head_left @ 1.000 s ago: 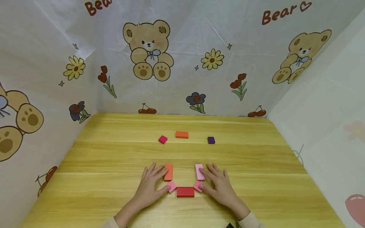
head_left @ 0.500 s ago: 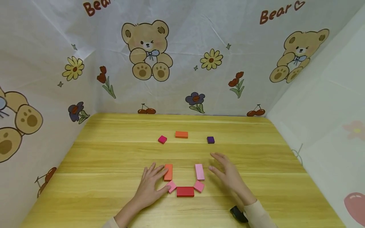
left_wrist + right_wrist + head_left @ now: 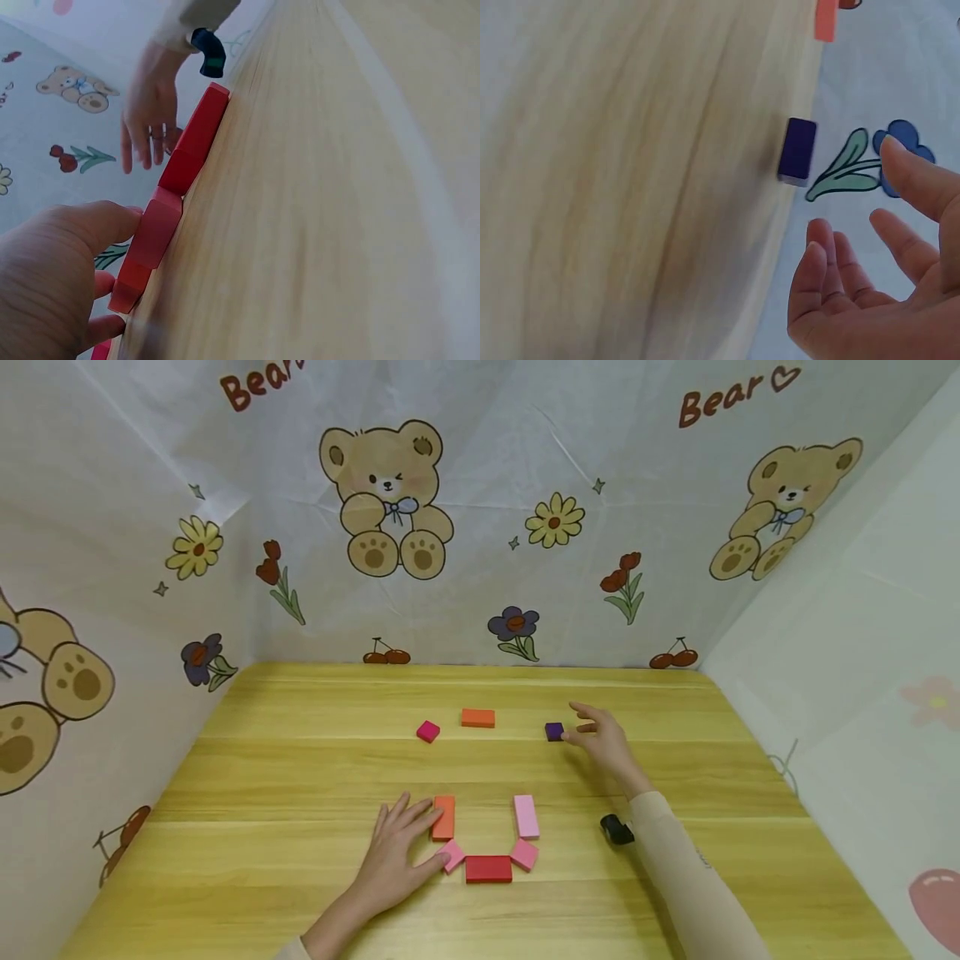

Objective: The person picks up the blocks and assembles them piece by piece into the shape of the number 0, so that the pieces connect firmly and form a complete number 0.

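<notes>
A screened-off tabletop booth — wood-grain table (image 3: pixel 262 768), bear-printed cloth (image 3: pixel 487 485) behind it.

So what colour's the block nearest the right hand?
The block is dark purple, clearest in the right wrist view.

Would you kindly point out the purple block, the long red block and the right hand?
Purple block (image 3: pixel 554 732), head view: middle of top face.
Long red block (image 3: pixel 488 867), head view: middle of top face.
Right hand (image 3: pixel 607 747), head view: middle of the hand.

Soft lt/shdws, wrist views sl. blurry
</notes>
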The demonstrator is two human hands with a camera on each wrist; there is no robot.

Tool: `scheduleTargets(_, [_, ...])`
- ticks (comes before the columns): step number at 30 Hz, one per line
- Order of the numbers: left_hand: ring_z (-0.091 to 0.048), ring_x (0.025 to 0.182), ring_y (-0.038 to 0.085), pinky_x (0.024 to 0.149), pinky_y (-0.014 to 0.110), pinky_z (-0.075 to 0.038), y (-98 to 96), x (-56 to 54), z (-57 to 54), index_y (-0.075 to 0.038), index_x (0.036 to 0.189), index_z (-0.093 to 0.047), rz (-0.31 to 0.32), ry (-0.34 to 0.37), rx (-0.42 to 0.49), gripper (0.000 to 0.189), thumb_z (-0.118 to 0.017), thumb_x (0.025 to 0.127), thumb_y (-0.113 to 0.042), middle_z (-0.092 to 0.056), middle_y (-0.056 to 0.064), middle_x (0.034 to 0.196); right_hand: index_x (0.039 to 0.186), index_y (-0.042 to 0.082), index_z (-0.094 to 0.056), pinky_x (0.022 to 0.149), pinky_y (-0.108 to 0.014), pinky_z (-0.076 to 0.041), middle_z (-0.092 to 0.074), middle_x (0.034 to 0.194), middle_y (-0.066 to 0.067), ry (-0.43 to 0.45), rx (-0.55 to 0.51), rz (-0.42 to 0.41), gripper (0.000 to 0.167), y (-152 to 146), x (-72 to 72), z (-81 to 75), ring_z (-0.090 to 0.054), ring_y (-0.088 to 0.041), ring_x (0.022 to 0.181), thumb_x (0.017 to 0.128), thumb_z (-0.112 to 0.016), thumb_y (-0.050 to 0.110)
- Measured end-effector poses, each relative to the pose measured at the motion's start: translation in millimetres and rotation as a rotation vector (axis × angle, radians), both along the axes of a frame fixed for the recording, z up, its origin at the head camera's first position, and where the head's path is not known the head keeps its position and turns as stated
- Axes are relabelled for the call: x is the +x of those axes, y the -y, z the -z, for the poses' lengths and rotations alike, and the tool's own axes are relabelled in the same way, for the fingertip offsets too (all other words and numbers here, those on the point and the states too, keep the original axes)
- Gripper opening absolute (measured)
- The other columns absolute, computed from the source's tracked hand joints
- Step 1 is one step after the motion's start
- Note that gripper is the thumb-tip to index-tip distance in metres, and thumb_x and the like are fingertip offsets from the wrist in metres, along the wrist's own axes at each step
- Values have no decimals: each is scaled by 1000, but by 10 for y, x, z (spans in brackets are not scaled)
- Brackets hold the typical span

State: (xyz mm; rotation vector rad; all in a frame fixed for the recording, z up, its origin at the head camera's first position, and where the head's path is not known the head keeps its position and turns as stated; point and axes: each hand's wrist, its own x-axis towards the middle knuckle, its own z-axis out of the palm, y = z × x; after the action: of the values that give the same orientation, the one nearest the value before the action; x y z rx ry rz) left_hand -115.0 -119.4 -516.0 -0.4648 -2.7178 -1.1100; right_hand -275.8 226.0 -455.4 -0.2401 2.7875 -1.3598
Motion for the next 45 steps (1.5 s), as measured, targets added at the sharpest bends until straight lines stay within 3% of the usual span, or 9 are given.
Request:
scheduleTargets(7, [-30, 142, 45, 114, 69, -11, 0, -8, 4, -12, 131, -63, 1, -11, 3, 59, -77, 80, -37, -56, 12, 140, 147, 4, -42, 96, -50, -51, -42, 143, -29, 91, 5, -27, 62, 23, -238, 82, -53, -43, 122, 90, -68, 7])
scheduleTargets(15, [-29, 143, 45, 114, 69, -10, -7, 1, -10, -11, 130, -63, 0, 5, 13, 58, -77, 80, -35, -55, 12, 140, 137, 0, -53, 88, -36, -50, -55, 134, -25, 149, 19, -4, 54, 43, -333, 139, -57, -35, 114, 86, -72, 4])
scheduleTargets(23, [-29, 143, 45, 114, 69, -10, 0, 0, -29, -11, 131, -63, 3, 3, 18, 59, -77, 80, -36, -56, 12, 140, 129, -2, -60, 80, -31, -51, -63, 120, -24, 134, 76, 12, 45, 49, -362, 187, -60, -30, 101, 86, -72, 5])
scheduleTargets(30, [-29, 143, 43, 115, 67, -10, 4, 1, -12, -12, 131, -63, 4, 4, 11, 59, -78, 79, -35, -55, 11, 141, 125, -2, -63, 80, -29, -50, -65, 115, -22, 147, 82, 32, 40, 51, -352, 196, -60, -28, 100, 87, -72, 5])
scheduleTargets(45, [-29, 143, 44, 114, 68, -11, 5, -8, -13, -12, 132, -62, 9, -12, 6, 60, -78, 79, -34, -55, 12, 141, 125, 1, -64, 89, -41, -53, -65, 119, -22, 114, 66, 41, 39, 38, -323, 218, -63, -34, 108, 88, -72, 11])
